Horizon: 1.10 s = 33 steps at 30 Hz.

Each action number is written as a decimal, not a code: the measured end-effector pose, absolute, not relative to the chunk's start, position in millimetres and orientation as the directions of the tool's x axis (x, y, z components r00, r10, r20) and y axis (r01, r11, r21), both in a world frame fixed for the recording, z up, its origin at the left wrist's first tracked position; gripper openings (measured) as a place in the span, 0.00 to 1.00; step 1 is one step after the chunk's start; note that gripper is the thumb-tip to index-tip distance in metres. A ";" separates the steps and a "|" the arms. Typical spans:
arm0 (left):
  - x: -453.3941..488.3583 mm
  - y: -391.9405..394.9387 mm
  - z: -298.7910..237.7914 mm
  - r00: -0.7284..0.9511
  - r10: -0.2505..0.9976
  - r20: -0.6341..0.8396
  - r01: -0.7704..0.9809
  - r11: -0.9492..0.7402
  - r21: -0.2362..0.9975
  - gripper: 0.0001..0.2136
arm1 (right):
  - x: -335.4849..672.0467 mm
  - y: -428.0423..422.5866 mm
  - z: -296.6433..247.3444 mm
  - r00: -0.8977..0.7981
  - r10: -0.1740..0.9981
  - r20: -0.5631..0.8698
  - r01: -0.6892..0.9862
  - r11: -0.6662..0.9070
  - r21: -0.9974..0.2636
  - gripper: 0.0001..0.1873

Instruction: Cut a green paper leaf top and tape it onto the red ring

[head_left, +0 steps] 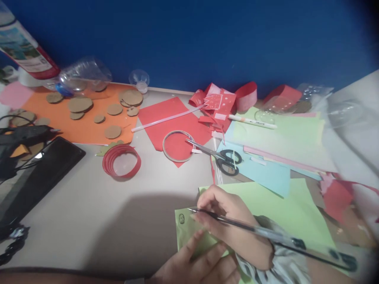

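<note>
My right hand [233,221] grips a clear-barrelled pen [251,228] with black ends, its tip at the upper edge of a small green paper [184,232]. A small dark oval drawing is visible at that paper's left corner. Fingers spread, my left hand [201,264] lies on the same paper, just below the right hand. Under and beyond the right arm is a larger light green sheet [284,209]. Scissors [217,156] with black handles lie partly spread beyond my right hand, their tips over a thin ring [164,150] on red paper [160,122].
A red tape-like roll [121,161] lies left of centre. Cardboard discs [79,104] sit on orange paper [65,130] near a plastic bottle [85,75]. A black device [38,177] is at left. Stacked coloured sheets [284,138] and red scraps [220,102] lie before the blue wall [189,39].
</note>
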State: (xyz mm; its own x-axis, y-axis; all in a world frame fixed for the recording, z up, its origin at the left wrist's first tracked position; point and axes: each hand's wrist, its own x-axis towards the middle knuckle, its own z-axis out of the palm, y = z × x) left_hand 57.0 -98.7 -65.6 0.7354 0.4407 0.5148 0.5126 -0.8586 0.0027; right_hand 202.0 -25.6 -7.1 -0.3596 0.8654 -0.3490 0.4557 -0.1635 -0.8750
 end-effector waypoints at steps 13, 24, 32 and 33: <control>54.3 -96.7 -59.4 0.772 0.421 0.477 0.478 -0.878 0.001 0.12 | 205.1 -25.6 -6.1 -0.408 0.875 -0.259 0.499 -0.024 -0.866 0.15; 50.8 -96.9 -57.8 0.803 0.398 0.443 0.438 -0.899 0.012 0.13 | 204.3 -22.4 -3.0 -0.409 0.887 -0.215 0.492 0.016 -0.870 0.13; 49.8 -95.3 -52.1 0.821 0.397 0.410 0.427 -0.904 0.020 0.13 | 207.5 -26.6 -3.0 -0.464 0.860 -0.211 0.455 0.028 -0.890 0.11; 49.9 -95.6 -51.8 0.815 0.402 0.417 0.432 -0.901 0.024 0.13 | 207.8 -26.5 -2.9 -0.462 0.862 -0.208 0.474 0.042 -0.880 0.12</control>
